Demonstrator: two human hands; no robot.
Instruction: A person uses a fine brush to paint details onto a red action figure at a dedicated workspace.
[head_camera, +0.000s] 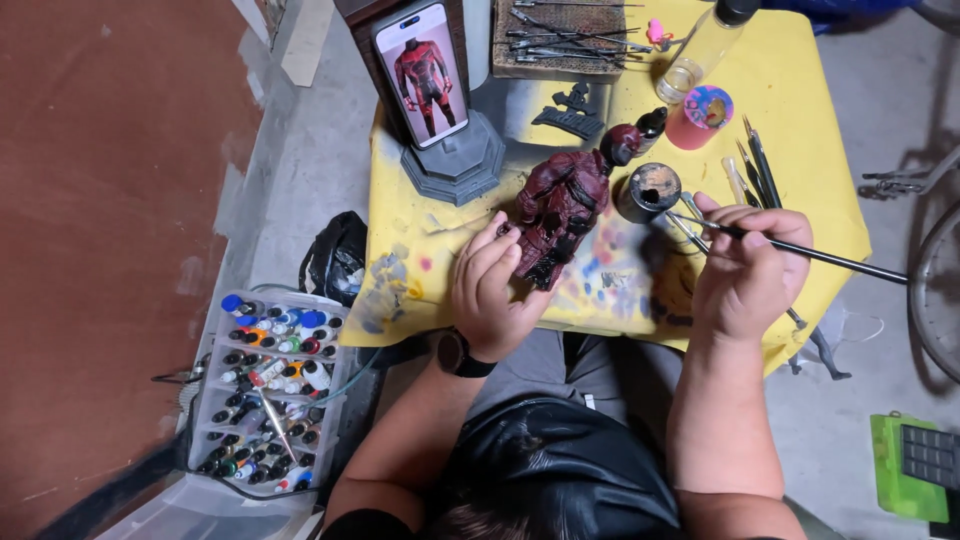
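My left hand (492, 290) grips the lower part of a dark red and black figurine (565, 205), which leans over the yellow cloth-covered table (800, 120). A dark watch sits on that wrist. My right hand (748, 268) holds a thin black paintbrush (800, 248), its tip pointing left toward a small round pot of black paint (650, 190) beside the figurine's head. The brush handle sticks out to the right past the table edge.
A phone (423, 72) showing a red suited figure stands on a grey base at the back left. A rack of tools, a clear bottle (700, 48), a pink cup (700, 115) and spare brushes (755, 165) lie behind. A tray of paint bottles (270, 390) sits on the floor, left.
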